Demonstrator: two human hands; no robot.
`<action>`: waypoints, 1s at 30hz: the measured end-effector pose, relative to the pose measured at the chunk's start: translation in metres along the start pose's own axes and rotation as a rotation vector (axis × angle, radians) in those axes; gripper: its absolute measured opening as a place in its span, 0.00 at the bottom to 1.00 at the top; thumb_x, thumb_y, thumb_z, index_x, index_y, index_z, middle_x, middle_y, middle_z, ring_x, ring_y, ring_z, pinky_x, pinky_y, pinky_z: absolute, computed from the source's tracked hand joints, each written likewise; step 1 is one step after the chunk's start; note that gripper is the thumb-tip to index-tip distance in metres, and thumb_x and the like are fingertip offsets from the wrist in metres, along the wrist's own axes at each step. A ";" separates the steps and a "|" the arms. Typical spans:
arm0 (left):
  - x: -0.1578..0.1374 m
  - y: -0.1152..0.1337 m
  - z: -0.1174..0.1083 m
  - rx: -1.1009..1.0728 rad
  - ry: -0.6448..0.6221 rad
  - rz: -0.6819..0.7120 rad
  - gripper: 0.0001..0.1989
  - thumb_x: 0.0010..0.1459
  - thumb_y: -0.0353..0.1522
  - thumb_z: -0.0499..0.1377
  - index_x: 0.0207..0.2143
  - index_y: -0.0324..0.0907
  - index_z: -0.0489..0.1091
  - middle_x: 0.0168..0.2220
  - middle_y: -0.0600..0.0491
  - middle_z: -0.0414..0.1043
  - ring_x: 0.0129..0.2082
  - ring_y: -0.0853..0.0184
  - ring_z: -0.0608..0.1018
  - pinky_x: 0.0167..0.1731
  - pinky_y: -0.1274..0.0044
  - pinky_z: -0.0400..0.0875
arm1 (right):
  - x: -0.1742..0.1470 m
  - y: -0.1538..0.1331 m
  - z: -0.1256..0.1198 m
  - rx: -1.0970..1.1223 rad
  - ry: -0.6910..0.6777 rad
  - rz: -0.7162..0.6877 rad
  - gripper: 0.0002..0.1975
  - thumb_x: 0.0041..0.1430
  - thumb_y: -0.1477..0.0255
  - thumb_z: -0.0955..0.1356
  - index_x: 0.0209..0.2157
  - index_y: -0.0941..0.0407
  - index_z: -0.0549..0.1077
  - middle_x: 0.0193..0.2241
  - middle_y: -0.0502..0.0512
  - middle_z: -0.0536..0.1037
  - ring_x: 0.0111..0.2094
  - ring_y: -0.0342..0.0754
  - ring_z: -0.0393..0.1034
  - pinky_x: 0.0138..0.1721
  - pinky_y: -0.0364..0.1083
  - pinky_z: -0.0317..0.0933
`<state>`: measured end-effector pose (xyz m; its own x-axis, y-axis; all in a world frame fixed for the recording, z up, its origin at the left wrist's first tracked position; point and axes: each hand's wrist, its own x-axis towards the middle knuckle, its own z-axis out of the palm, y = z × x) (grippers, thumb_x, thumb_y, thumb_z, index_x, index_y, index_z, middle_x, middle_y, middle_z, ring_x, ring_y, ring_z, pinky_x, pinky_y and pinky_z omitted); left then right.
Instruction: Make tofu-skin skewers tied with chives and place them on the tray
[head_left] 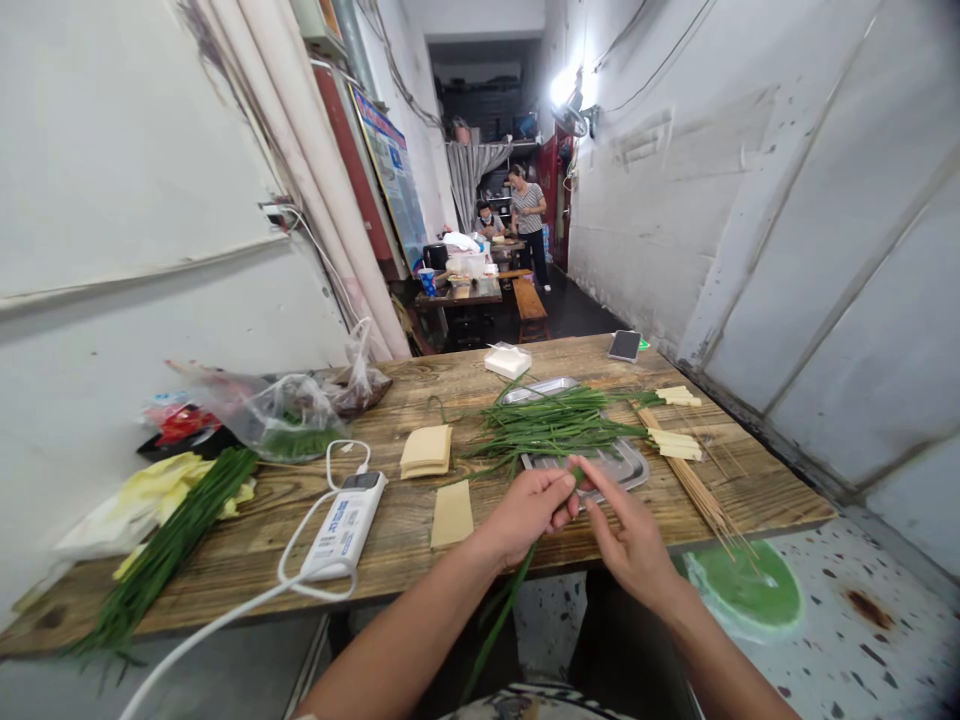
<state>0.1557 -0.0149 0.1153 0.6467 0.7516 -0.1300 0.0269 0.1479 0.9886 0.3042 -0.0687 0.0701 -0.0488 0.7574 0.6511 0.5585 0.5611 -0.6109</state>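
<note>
My left hand is closed around a few green chives, whose long ends hang below the table edge toward my lap. Close beside it, my right hand has its index finger and thumb apart, the index fingertip touching the chives' folded upper end. Just beyond both hands, a loose pile of chives lies across a metal tray and a second metal tray. A single beige square sheet lies left of my left hand, near a stack of similar sheets.
Bamboo skewers and pale rolled pieces lie at the right. A power strip with a white cable, a chive bundle and plastic bags occupy the left. A white box and phone sit farther back. Two people are in the background.
</note>
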 end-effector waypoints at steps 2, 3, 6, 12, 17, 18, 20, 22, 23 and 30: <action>-0.003 -0.004 -0.003 0.040 0.006 0.007 0.22 0.55 0.49 0.54 0.22 0.39 0.61 0.16 0.61 0.54 0.17 0.75 0.54 0.19 0.81 0.48 | -0.002 0.004 0.000 0.002 0.000 0.005 0.25 0.64 0.74 0.60 0.62 0.51 0.57 0.56 0.58 0.69 0.54 0.48 0.67 0.54 0.50 0.63; -0.005 -0.006 -0.005 0.081 0.013 0.017 0.22 0.55 0.49 0.53 0.22 0.39 0.61 0.16 0.61 0.53 0.17 0.75 0.54 0.19 0.81 0.47 | -0.002 0.009 -0.002 -0.004 0.021 0.025 0.24 0.64 0.74 0.60 0.62 0.52 0.58 0.55 0.58 0.70 0.53 0.48 0.68 0.54 0.51 0.64; -0.017 -0.017 -0.013 0.223 0.075 0.062 0.23 0.57 0.48 0.52 0.20 0.39 0.60 0.18 0.59 0.55 0.19 0.75 0.55 0.20 0.81 0.47 | 0.006 0.035 -0.010 -0.122 0.089 0.054 0.18 0.64 0.72 0.62 0.54 0.53 0.68 0.47 0.58 0.77 0.47 0.49 0.71 0.50 0.52 0.65; -0.044 -0.030 -0.018 0.194 0.142 0.050 0.23 0.58 0.49 0.52 0.23 0.39 0.61 0.19 0.60 0.53 0.20 0.74 0.56 0.22 0.81 0.51 | 0.061 0.091 -0.002 -0.633 -0.267 0.005 0.10 0.61 0.73 0.65 0.31 0.57 0.78 0.30 0.56 0.78 0.35 0.48 0.66 0.39 0.47 0.58; -0.056 -0.029 -0.017 0.159 0.159 0.071 0.23 0.58 0.49 0.52 0.23 0.39 0.62 0.21 0.59 0.55 0.21 0.74 0.57 0.23 0.81 0.51 | 0.094 0.106 0.032 -0.834 -0.426 -0.009 0.17 0.63 0.73 0.63 0.23 0.60 0.75 0.26 0.56 0.74 0.36 0.47 0.64 0.38 0.45 0.53; -0.057 -0.029 -0.018 0.155 0.162 0.073 0.23 0.59 0.49 0.52 0.22 0.39 0.61 0.21 0.58 0.55 0.21 0.74 0.57 0.23 0.81 0.52 | 0.096 0.107 0.036 -0.842 -0.432 -0.016 0.16 0.63 0.74 0.63 0.24 0.60 0.75 0.27 0.57 0.74 0.37 0.47 0.63 0.39 0.45 0.53; -0.058 -0.031 -0.020 0.131 0.169 0.068 0.23 0.59 0.49 0.52 0.22 0.39 0.60 0.21 0.59 0.54 0.21 0.74 0.56 0.22 0.81 0.51 | 0.099 0.110 0.042 -0.868 -0.455 -0.026 0.14 0.62 0.76 0.63 0.25 0.60 0.75 0.29 0.59 0.74 0.38 0.48 0.64 0.39 0.46 0.52; -0.057 -0.035 -0.024 0.107 0.175 0.067 0.23 0.59 0.49 0.52 0.22 0.40 0.59 0.19 0.60 0.51 0.20 0.75 0.55 0.22 0.81 0.51 | 0.101 0.113 0.044 -0.885 -0.487 -0.032 0.13 0.61 0.77 0.63 0.24 0.61 0.75 0.30 0.61 0.75 0.38 0.49 0.64 0.39 0.46 0.51; -0.057 -0.037 -0.026 0.106 0.181 0.072 0.23 0.59 0.49 0.51 0.22 0.40 0.59 0.19 0.61 0.50 0.19 0.75 0.54 0.22 0.81 0.51 | 0.103 0.113 0.044 -0.890 -0.507 -0.033 0.13 0.60 0.78 0.64 0.24 0.61 0.75 0.29 0.61 0.75 0.37 0.49 0.65 0.38 0.47 0.51; -0.053 -0.040 -0.038 0.280 0.317 0.154 0.21 0.61 0.46 0.50 0.27 0.39 0.66 0.24 0.55 0.62 0.23 0.72 0.62 0.23 0.81 0.57 | 0.115 0.082 0.020 -0.898 -0.570 -0.040 0.12 0.62 0.77 0.61 0.29 0.60 0.75 0.28 0.58 0.76 0.31 0.47 0.66 0.33 0.45 0.50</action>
<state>0.0909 -0.0364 0.0801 0.3946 0.9177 0.0472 0.1823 -0.1285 0.9748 0.3282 0.0711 0.0862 -0.3317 0.9187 0.2142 0.9426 0.3137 0.1141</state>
